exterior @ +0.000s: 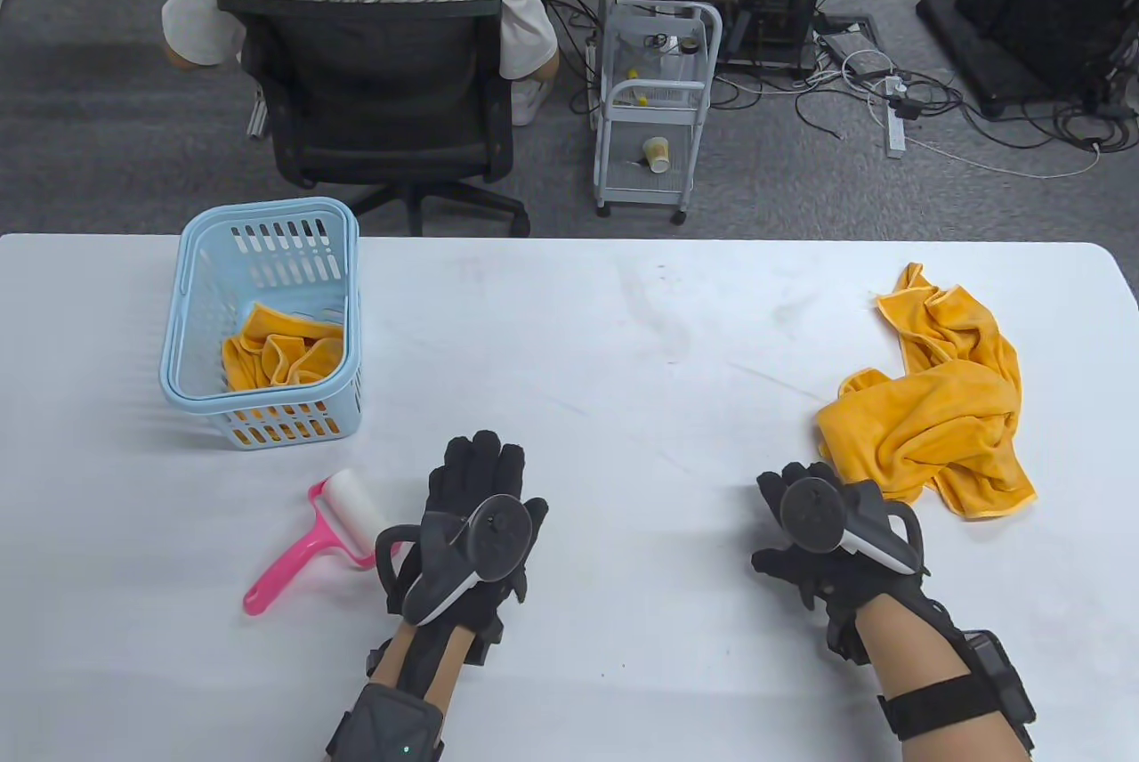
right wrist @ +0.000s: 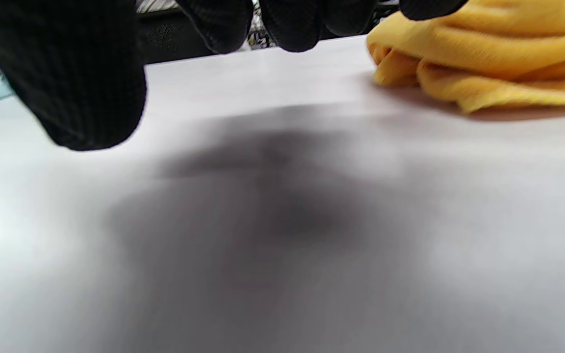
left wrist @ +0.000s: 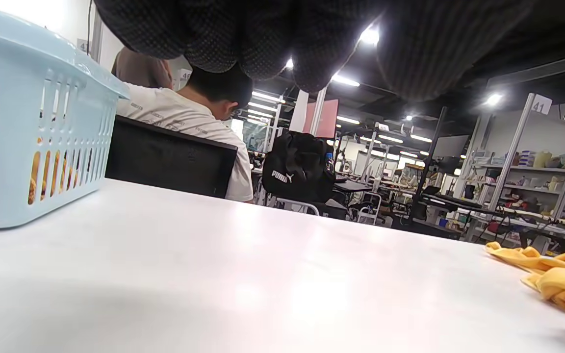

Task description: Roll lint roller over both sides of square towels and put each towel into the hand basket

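Left hand (exterior: 480,522): my fingers lie flat, holding nothing, just right of the roller (exterior: 311,544).
Right hand (exterior: 823,530): my fingers hang loose, holding nothing, touching the towel (exterior: 943,415).
Basket (exterior: 200,299): behind the roller.

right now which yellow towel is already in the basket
The crumpled yellow towel inside the light blue basket, at the table's left. The other yellow towels lie heaped on the bare tabletop at the right, beside the right hand.
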Demonstrator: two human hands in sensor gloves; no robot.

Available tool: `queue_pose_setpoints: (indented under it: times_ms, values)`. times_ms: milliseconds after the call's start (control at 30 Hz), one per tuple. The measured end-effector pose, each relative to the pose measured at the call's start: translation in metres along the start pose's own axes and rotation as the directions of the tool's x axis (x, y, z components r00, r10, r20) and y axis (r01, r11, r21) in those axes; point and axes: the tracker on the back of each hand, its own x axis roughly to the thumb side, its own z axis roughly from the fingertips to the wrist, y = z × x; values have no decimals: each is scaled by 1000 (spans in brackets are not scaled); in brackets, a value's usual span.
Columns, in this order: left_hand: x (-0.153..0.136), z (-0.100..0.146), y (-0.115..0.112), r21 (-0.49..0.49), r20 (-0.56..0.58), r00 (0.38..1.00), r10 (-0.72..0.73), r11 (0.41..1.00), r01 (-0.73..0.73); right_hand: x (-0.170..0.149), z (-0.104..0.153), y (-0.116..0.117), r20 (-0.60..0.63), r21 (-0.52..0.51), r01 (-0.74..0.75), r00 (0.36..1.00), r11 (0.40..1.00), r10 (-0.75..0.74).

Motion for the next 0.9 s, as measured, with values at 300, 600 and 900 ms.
queue_pose_setpoints:
  times_ms: [300, 600, 900]
  values:
    - [-6, 1, -1, -2, 19, 999, 34, 999, -34, -69, -15, -58, -298, -114, 59, 950, 992, -91]
    - [0, 3, -5, -17, 49, 999, 19, 1000, -18, -89, -38, -17, -453, 97, -18, 889, 995, 60]
    - [4, 1, -2, -15, 68, 998, 15, 1000, -14, -83, -30, -40, -509, -147, -171, 858, 974, 75]
